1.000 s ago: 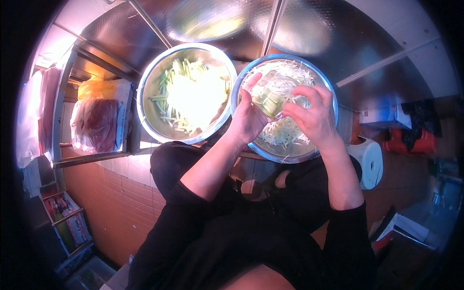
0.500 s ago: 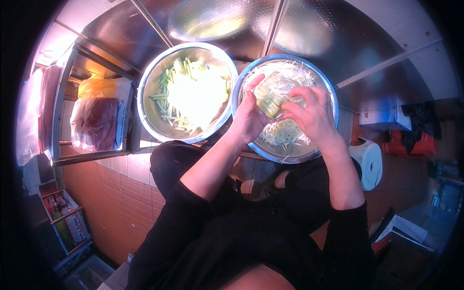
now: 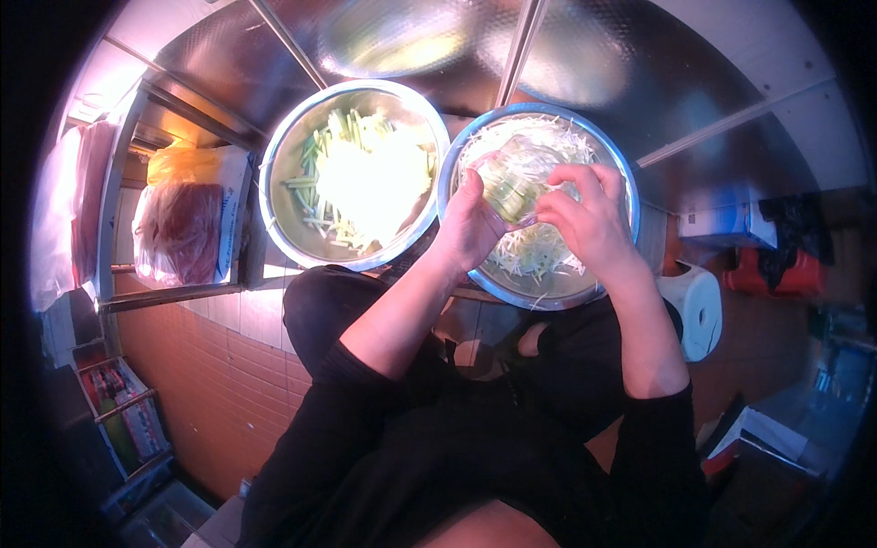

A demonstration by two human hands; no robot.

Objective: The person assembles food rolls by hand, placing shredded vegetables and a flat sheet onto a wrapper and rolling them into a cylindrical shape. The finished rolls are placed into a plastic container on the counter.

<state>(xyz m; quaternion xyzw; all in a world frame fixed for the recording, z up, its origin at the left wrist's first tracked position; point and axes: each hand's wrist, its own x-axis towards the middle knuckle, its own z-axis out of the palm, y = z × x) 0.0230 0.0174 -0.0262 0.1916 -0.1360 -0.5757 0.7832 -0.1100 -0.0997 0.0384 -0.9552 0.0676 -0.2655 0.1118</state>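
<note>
Above the right-hand metal bowl (image 3: 543, 298) I hold a clear plastic bag (image 3: 513, 190) packed with pale green cut vegetable sticks. My left hand (image 3: 468, 222) cradles the bag from its left side, thumb up; some of its fingers are hidden behind the bag. On the other side, my right hand (image 3: 592, 217) is closed, its fingertips pinching the bag's near right edge. Fine white-green vegetable shreds (image 3: 539, 251) lie in the bowl below. To the left stands a second metal bowl (image 3: 280, 224) with loose green vegetable sticks (image 3: 365, 137), their middle washed out by glare.
At left, a metal rack (image 3: 174, 294) bears plastic-wrapped packs (image 3: 183, 228). A white stool (image 3: 696, 315) stands right of my knee, with a red container (image 3: 763, 269) and a white-blue box (image 3: 726, 222) beyond. Metal panels (image 3: 420, 55) rise behind the bowls.
My left fingers have dropped lower behind the bag, and my right fingertips have shifted slightly along its edge. The bowls stay in place.
</note>
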